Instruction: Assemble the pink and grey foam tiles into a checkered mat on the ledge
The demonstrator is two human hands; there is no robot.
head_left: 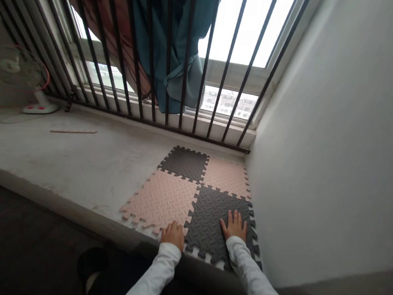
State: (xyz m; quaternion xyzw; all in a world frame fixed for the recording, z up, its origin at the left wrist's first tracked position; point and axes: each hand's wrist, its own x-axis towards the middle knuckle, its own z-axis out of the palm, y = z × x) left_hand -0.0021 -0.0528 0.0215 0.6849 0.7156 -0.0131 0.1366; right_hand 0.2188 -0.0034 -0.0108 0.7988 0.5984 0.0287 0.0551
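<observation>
Four interlocking foam mat tiles lie joined in a square on a pale ledge by the wall. The near right one is a dark grey tile [211, 213], the near left a pink tile [162, 199]. Behind them sit a dark tile [185, 163] and a pink tile [226, 175]. My right hand [233, 225] lies flat on the near dark tile, fingers stretched out. My left hand [173, 235] rests at the seam between the near pink and dark tiles, with its fingers curled under. Both arms wear white sleeves.
A white wall [336, 155] rises right beside the mats. Black window bars [168, 71] with blue and red cloth [178, 40] behind them close off the back. A small fan [20, 77] and a thin stick [73, 131] lie at the ledge's left. Dark floor lies below.
</observation>
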